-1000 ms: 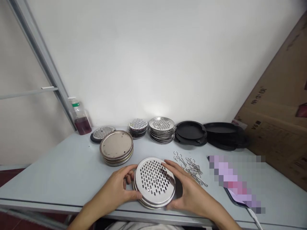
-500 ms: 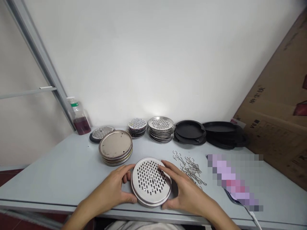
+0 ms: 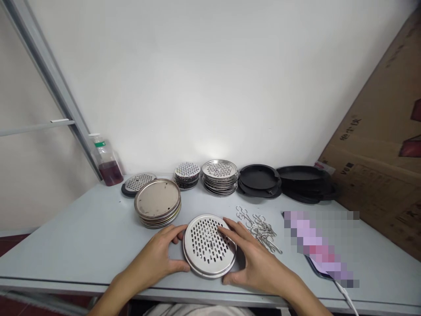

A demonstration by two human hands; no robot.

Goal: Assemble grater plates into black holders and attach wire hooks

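A round silver plate with rows of slots lies between my hands near the table's front edge, set on a rimmed metal tray of about its size. My left hand grips the left rim, forefinger at the back and thumb at the front. On the other side, my right hand has its thumb at the lower right rim and its fingers over the far right edge. Behind my left hand stands a stack of round metal trays. Several looped metal wire pieces lie beyond my right hand.
Along the wall are a slotted plate on a black base, a stack of small perforated discs, stacked slotted plates and black pans. A bottle of dark red liquid, a blurred phone with a cable and a cardboard box flank them.
The slotted plate and its tray have shifted slightly right and away from me. Both hands stay at the rim. The whole view has moved a little.
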